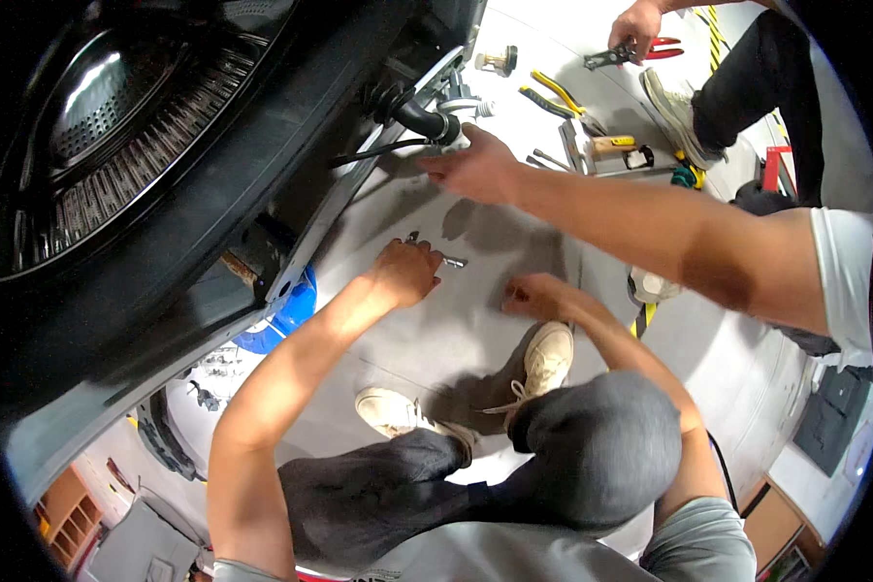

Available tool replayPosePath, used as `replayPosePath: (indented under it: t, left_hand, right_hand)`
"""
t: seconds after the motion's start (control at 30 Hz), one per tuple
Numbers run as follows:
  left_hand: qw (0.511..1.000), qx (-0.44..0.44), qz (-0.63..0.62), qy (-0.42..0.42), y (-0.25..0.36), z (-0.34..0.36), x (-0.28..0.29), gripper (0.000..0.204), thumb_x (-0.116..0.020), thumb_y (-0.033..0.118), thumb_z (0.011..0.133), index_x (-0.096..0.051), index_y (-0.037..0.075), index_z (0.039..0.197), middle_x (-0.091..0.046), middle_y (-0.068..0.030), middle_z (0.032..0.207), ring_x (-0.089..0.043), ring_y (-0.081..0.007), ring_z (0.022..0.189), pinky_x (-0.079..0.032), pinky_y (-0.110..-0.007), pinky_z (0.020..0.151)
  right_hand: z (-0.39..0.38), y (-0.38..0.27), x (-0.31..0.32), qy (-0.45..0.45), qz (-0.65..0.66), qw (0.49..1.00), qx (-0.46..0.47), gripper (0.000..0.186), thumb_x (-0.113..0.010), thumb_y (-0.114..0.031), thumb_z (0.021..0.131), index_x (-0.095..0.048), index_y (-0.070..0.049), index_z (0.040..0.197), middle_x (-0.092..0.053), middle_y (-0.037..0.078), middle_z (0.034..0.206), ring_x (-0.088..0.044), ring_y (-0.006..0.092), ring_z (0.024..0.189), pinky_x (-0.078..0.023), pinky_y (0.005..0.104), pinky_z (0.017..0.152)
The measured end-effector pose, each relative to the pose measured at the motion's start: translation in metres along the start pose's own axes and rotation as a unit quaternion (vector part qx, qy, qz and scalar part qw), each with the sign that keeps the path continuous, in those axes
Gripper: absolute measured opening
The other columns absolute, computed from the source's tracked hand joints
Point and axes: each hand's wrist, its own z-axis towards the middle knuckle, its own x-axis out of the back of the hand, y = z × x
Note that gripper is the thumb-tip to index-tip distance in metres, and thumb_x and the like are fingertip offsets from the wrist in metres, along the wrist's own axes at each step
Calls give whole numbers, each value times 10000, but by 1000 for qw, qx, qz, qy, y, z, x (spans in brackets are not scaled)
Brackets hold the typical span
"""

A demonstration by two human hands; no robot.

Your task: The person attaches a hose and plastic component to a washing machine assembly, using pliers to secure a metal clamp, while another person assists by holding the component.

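Note:
My left hand is closed around a silver metal hand tool, whose ends stick out past my fingers; its exact kind is hard to make out. To the right, my right hand hovers above the floor with its fingers curled, and what they hold, if anything, is hidden. Beyond my hands, another person's hand reaches in from the right, close to a black hose with a pale fitting on its end. That hose comes out of the lower side of a dark washing machine, tilted at the left.
At the top right, another hand holds red-handled pliers. Yellow-and-black pliers, a yellow-handled tool and a clear-and-brass-coloured part lie on the pale floor. A blue round object sits beside the machine's edge.

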Motion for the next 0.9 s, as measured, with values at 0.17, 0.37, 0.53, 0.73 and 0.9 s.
replayPosePath:
  t: [0.17, 0.37, 0.53, 0.73, 0.9]
  left_hand:
    - [999, -7, 8, 32, -16, -13, 13, 255, -664, 250, 869, -657, 24, 988, -661, -196, 981, -629, -389, 964, -496, -485, 820]
    - [993, 46, -86, 71, -7, -57, 31, 254, -676, 204, 866, -657, 11, 1030, -650, -194, 954, -618, -402, 933, -493, -477, 813]
    - [984, 104, -128, 69, -5, -68, 6, 250, -665, 204, 878, -653, 20, 1047, -659, -193, 988, -623, -400, 933, -497, -473, 799]
    - [982, 60, -171, 56, 10, -63, -8, 262, -661, 215, 883, -648, 24, 1060, -663, -187, 992, -628, -395, 938, -497, -468, 800]
    - [977, 82, -193, 40, 15, -60, -16, 276, -630, 260, 930, -640, 39, 1094, -660, -169, 1053, -630, -361, 992, -501, -436, 871]
  right_hand:
    - [18, 43, -63, 1, -66, 997, 42, 322, -660, -304, 902, -663, -21, 1055, -705, 174, 971, -668, 362, 896, -510, 442, 800]
    - [-21, 53, -85, 88, -65, 994, -17, 296, -649, -339, 891, -680, -45, 909, -695, 184, 865, -667, 372, 834, -528, 462, 732]
    - [-30, 47, -113, 165, -185, 968, 40, 332, -610, -372, 908, -647, -50, 838, -689, 149, 822, -677, 326, 792, -528, 440, 691]
    - [-58, 58, -134, 242, -198, 941, 130, 302, -616, -344, 909, -633, -43, 922, -662, 141, 897, -650, 317, 857, -515, 414, 760]
    - [-30, 15, -37, 217, -138, 947, 192, 331, -660, -352, 903, -563, -71, 1046, -605, 109, 962, -614, 271, 900, -501, 387, 826]
